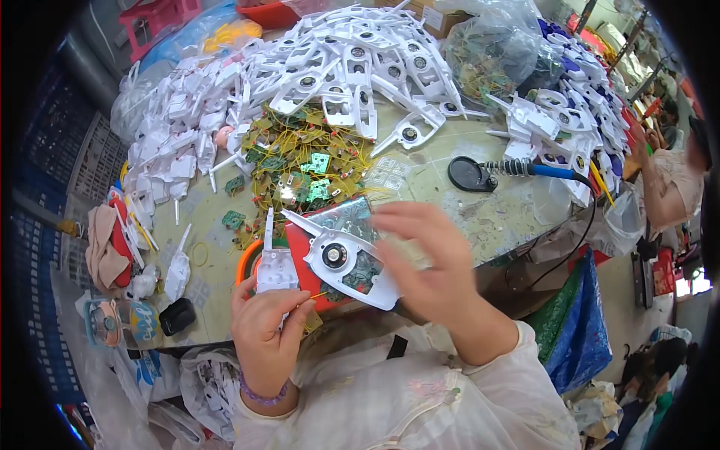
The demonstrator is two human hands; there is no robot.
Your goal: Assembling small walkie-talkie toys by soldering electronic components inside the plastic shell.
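My left hand [266, 326] is closed at the table's near edge, with a white plastic casing part [276, 271] in its fingers. A thin yellow wire [319, 295] shows at its fingertips. My right hand [431, 259] is blurred, its fingers stretched out and apart, with nothing visible between them. It hovers beside a white plastic shell [360, 287] fitted with a round black speaker [334, 256]. That shell lies on a red tray [301, 244] holding green circuit boards. An orange-rimmed container [246, 262] is partly hidden behind the casing part.
Wired circuit boards [296, 146] are heaped ahead, below a large pile of white shells [360, 64]. A blue-handled soldering iron [551, 171] rests in a black stand [471, 174] to the right. At left stand a clear jar [124, 322] and a black object [177, 317]. Another person [671, 176] sits far right.
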